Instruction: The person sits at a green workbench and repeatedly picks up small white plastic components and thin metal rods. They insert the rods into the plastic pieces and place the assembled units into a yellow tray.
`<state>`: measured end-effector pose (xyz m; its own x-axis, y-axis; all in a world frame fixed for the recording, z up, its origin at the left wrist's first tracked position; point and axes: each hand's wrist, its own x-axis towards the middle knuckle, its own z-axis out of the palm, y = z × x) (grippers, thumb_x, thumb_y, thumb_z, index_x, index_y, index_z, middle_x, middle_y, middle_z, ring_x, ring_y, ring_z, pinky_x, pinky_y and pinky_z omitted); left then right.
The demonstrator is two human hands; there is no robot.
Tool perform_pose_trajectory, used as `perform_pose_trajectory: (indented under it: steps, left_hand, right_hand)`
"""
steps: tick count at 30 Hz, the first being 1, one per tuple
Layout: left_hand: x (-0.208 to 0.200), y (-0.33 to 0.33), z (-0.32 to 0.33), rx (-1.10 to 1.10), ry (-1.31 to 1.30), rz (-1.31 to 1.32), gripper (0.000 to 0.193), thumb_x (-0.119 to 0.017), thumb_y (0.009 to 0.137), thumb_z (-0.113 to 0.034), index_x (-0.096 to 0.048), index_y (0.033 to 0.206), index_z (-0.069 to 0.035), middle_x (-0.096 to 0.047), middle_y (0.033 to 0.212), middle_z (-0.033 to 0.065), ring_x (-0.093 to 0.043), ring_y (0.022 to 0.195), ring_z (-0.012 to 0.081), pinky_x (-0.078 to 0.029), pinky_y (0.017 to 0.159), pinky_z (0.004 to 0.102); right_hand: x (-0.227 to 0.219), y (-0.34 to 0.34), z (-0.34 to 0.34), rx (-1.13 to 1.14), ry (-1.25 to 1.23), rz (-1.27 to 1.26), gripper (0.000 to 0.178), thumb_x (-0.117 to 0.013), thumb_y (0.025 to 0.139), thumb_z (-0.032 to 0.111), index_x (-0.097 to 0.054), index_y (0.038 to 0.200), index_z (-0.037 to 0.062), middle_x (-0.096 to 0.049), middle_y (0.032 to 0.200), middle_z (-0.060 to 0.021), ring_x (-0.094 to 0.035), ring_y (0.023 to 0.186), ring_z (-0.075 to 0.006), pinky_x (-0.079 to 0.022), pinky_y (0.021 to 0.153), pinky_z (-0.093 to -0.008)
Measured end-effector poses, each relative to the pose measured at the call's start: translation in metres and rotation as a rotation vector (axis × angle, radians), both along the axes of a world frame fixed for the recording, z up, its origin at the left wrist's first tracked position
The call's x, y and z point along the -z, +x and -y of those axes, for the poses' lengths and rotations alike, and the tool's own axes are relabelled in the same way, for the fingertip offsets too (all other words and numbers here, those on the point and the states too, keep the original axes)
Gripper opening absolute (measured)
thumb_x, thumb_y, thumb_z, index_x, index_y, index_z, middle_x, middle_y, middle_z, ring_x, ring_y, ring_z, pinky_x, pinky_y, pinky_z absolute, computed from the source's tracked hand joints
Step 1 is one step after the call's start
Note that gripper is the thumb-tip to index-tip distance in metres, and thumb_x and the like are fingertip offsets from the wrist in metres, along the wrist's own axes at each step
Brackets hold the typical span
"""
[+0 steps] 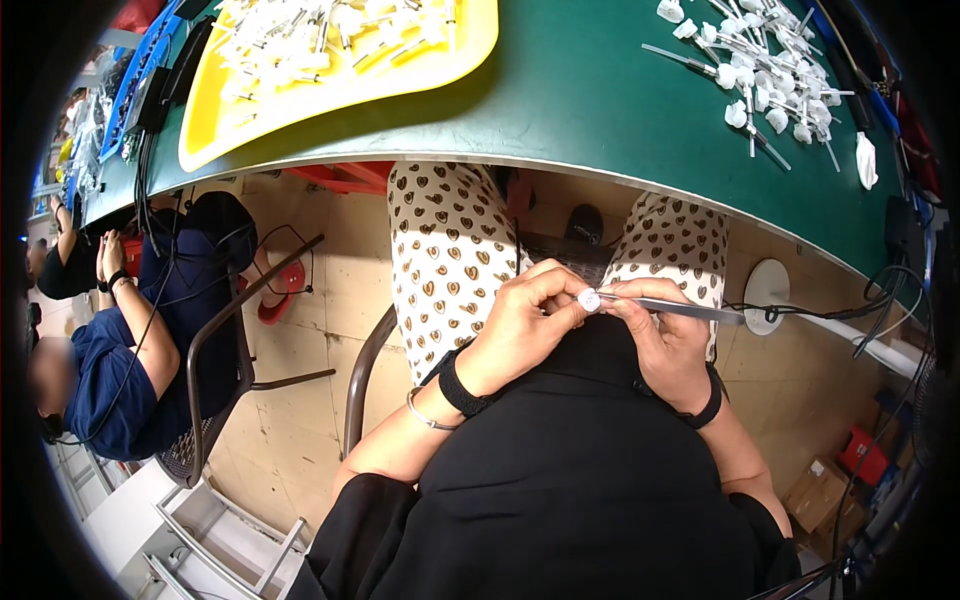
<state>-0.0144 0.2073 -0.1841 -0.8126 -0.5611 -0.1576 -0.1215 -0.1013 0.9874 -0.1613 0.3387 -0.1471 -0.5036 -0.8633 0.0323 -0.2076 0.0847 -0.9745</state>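
Observation:
Above my lap, my left hand (522, 322) pinches a small white round plastic part (589, 300) between thumb and fingertips. My right hand (664, 338) is closed around a slim grey metal tool that looks like tweezers (690, 309). The tool's thin tip reaches the white part, and its broad end sticks out to the right past my fingers. Both hands are close together, nearer to me than the table edge. Fine detail of the white part is too small to make out.
A yellow tray (200, 140) of small white parts with thin tubes sits at the left on the green table (580, 90). A pile of similar white parts (775, 85) lies at the right. A person in blue (125, 370) sits at my left; cables (890, 300) hang at the right.

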Motion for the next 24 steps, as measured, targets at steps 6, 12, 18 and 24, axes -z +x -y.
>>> perform_pose_trajectory:
  steps: [6,12,18,24]
  left_hand:
    - [0.0,0.0,0.0,0.01,0.008,0.003,0.006,-0.076,0.097,-0.003,-0.074,0.097,0.002,-0.069,0.098,0.0052,-0.064,0.073,0.0079,-0.051,0.064,0.0224]
    - [0.003,0.0,-0.001,-0.01,-0.027,-0.028,0.006,-0.078,0.094,-0.003,-0.077,0.1,-0.001,-0.069,0.101,0.0039,-0.062,0.079,0.0075,-0.05,0.069,0.0231]
    - [0.003,0.001,0.002,-0.043,-0.025,-0.085,0.014,-0.083,0.088,-0.001,-0.077,0.101,-0.003,-0.062,0.099,-0.0002,-0.051,0.077,0.0082,-0.045,0.068,0.0241]
    - [0.002,0.006,0.008,0.021,0.083,-0.154,0.019,-0.084,0.089,-0.003,-0.078,0.107,-0.006,-0.06,0.098,-0.0021,-0.05,0.079,0.0072,-0.045,0.071,0.0233]
  right_hand:
    - [0.002,0.001,-0.001,0.021,-0.008,0.055,0.013,-0.071,0.101,0.003,-0.071,0.111,-0.0032,-0.076,0.099,-0.0113,-0.073,0.087,-0.0182,-0.058,0.078,-0.0299]
    - [0.001,0.0,-0.003,0.005,0.026,0.034,0.011,-0.071,0.1,0.003,-0.07,0.11,-0.0025,-0.076,0.102,-0.0115,-0.073,0.09,-0.0181,-0.057,0.078,-0.0301]
    - [0.001,-0.012,0.004,0.068,-0.15,-0.027,0.009,-0.062,0.105,0.008,-0.068,0.108,0.0007,-0.074,0.113,-0.0145,-0.07,0.112,-0.0246,-0.048,0.112,-0.0447]
    - [0.005,-0.011,0.003,-0.28,0.172,0.178,0.023,-0.057,0.109,0.013,-0.066,0.122,-0.0045,-0.073,0.109,-0.0106,-0.069,0.106,-0.0195,-0.047,0.109,-0.041]
